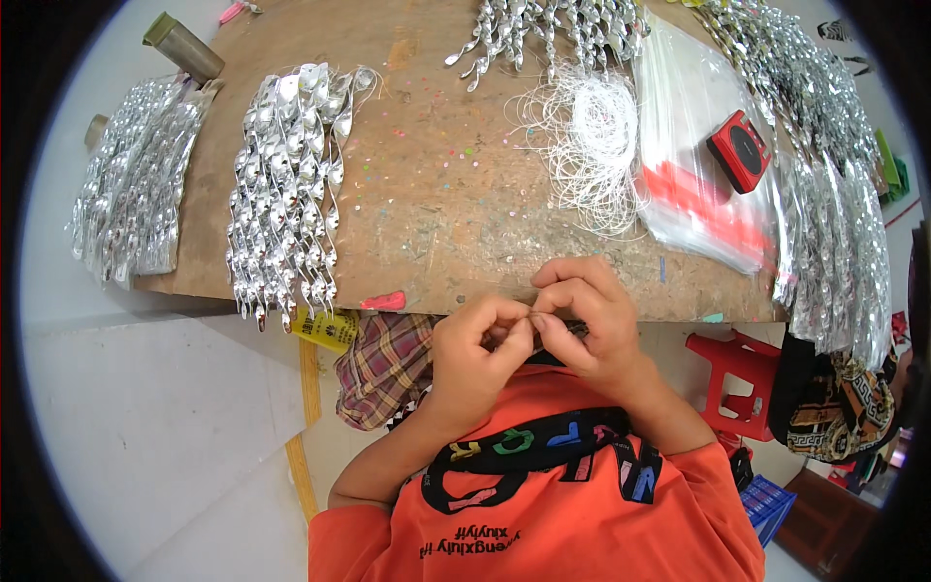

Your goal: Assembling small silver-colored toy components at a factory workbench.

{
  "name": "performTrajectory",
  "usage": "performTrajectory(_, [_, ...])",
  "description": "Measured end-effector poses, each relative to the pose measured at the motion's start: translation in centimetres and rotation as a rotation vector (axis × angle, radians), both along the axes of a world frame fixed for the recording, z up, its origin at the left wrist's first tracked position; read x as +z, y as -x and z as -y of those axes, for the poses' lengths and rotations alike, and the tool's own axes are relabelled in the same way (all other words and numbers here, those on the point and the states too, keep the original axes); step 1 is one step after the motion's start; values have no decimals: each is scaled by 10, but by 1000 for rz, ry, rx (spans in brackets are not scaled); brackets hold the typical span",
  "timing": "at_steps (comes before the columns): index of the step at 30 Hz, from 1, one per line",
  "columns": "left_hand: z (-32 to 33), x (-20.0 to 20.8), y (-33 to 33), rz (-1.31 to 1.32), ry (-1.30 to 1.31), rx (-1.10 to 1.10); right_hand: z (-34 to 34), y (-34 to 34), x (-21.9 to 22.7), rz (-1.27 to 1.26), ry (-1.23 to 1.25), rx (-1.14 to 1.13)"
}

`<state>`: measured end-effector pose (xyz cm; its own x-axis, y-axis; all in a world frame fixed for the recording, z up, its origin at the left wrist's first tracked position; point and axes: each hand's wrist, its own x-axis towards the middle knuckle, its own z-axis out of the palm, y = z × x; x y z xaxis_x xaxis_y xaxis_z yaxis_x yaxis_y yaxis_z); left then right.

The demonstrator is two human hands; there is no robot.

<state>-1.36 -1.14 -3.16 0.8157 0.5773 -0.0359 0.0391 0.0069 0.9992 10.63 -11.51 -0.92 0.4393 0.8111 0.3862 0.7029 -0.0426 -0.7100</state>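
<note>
My left hand (475,354) and my right hand (593,320) meet fingertip to fingertip just over the near edge of the wooden table (427,209). Both are closed in a pinch, thumb against forefinger; whatever they hold is too small to make out. Beyond my right hand lies a loose tangle of thin white string (596,141). A bunch of twisted silver foil strips (286,184) lies left of my hands, its ends hanging past the table edge. A small red object (384,301) rests on the edge, left of my left hand.
More silver strips lie at the far left (141,179), at the back (558,34) and down the right side (829,213). Clear plastic bags (689,126) carry a red-and-black device (741,152). A metal cylinder (184,47) stands back left. Below right is a red stool (734,383).
</note>
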Motion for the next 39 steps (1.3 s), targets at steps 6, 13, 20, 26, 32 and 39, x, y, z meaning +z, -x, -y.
performTrajectory(6, [-16,5,1,-7,789,-211,5,-7,-7,-147,-40,55])
performTrajectory(13, [-16,4,-2,-14,872,-154,5,-14,-2,165,-104,131])
performTrajectory(20, [-15,6,0,-6,738,-144,8,-12,-22,-98,-67,30])
performTrajectory(26, [-13,8,0,-13,682,-111,7,-8,-20,-62,-42,41])
performTrajectory(32, [-10,4,-1,-23,633,-54,8,-8,-17,41,-63,41])
performTrajectory(39, [-5,3,-1,-39,534,-40,6,-6,-17,209,-113,13])
